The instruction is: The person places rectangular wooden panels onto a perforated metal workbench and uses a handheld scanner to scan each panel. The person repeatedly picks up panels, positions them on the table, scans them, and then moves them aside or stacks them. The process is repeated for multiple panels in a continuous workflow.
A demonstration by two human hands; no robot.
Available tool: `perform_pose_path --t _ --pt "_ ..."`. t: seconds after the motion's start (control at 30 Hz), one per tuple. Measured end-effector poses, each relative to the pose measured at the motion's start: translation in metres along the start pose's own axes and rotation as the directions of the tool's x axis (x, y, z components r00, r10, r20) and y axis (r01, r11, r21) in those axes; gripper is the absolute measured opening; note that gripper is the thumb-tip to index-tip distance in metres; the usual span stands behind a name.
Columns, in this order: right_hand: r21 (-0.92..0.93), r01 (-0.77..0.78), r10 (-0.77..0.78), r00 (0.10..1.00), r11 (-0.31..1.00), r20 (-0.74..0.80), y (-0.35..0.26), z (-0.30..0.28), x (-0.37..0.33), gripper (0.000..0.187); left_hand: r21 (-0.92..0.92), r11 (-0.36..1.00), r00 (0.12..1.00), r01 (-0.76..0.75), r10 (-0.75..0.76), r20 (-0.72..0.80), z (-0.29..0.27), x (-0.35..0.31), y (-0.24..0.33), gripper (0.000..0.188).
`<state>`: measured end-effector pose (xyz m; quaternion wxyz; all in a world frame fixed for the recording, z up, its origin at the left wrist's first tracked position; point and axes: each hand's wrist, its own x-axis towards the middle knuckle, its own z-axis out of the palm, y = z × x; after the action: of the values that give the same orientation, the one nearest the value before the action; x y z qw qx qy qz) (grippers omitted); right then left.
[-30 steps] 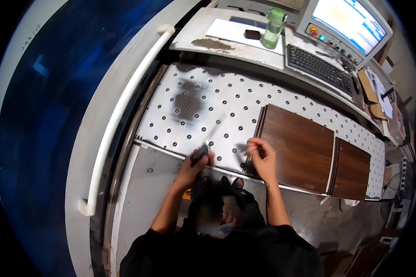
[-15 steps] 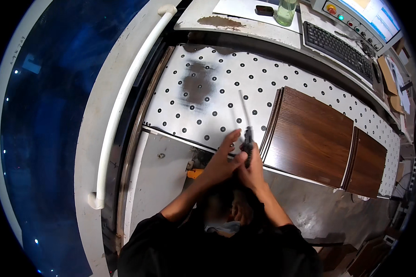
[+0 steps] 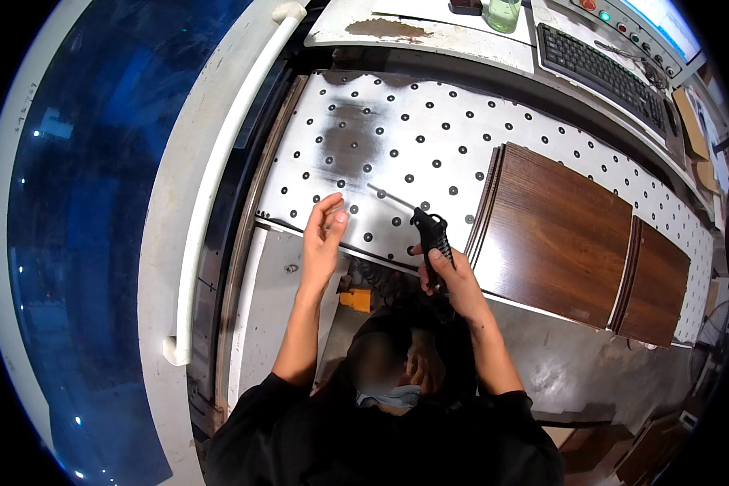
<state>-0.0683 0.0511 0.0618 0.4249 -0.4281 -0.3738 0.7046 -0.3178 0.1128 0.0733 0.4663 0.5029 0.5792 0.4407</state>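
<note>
My right hand (image 3: pixel 454 279) is closed around the grip of the black air blow gun (image 3: pixel 429 235) at frame centre; its thin nozzle points up-left over the perforated white table (image 3: pixel 462 138). It looks light and rigid (hold the handle only). My left hand (image 3: pixel 326 231) hovers open, fingers loosely together. Wood panels (image 3: pixel 555 235) crowd the right; open room lies upper left.

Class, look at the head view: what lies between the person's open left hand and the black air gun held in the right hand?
Only the white perforated table and the air gun's thin metal nozzle, which points toward the left hand. The right hand grips the gun.
</note>
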Motion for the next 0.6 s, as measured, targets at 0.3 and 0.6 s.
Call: perform_pose_path --t 0.3,0.6 --pt "-0.253 -0.087 0.209 0.837 0.964 0.506 -0.006 -0.008 -0.017 0.035 -0.188 0.98 0.965 0.061 -0.106 -0.239 -0.035 0.017 -0.003 0.045" --pt "0.011 0.156 -0.153 0.952 0.988 0.265 -0.002 0.001 -0.024 0.043 -0.48 0.876 0.992 0.049 -0.099 -0.078 -0.03 0.004 -0.003 0.051"
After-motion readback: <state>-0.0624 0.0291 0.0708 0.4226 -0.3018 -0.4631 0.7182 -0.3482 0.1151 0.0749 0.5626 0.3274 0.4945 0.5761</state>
